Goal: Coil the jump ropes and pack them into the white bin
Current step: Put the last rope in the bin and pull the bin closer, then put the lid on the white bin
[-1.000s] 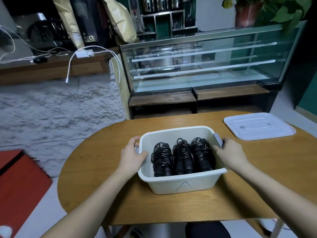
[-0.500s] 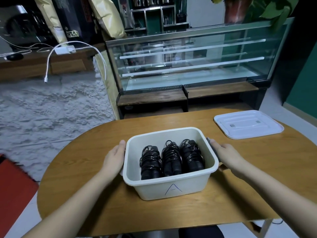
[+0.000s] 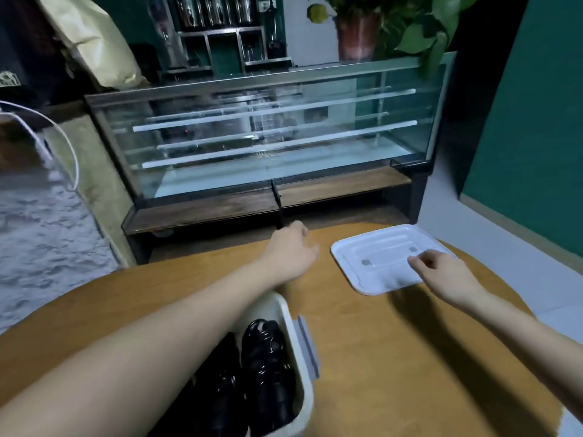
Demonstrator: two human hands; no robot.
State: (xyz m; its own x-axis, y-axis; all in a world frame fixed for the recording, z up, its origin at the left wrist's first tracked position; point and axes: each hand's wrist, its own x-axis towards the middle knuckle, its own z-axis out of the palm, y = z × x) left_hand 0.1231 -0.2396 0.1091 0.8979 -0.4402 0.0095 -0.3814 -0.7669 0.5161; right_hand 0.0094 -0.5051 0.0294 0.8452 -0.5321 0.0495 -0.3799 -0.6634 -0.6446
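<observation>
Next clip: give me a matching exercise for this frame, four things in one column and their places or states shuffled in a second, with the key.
Things:
1. white lid
2. coiled jump ropes
3. left hand
4. right hand

Places or states:
A. packed inside the white bin
B. over the lid's near right corner, fingers curled
C. flat on the wooden table, far right
D. out over the table, left of the lid, not touching it

Pairs: 1-C, 2-A, 3-D, 4-B

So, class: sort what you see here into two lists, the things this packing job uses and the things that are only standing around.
Part of the job:
white bin
coiled jump ropes in it
white lid
left hand
right hand

Just standing around:
glass display case
potted plant
white cable
tan sack
</observation>
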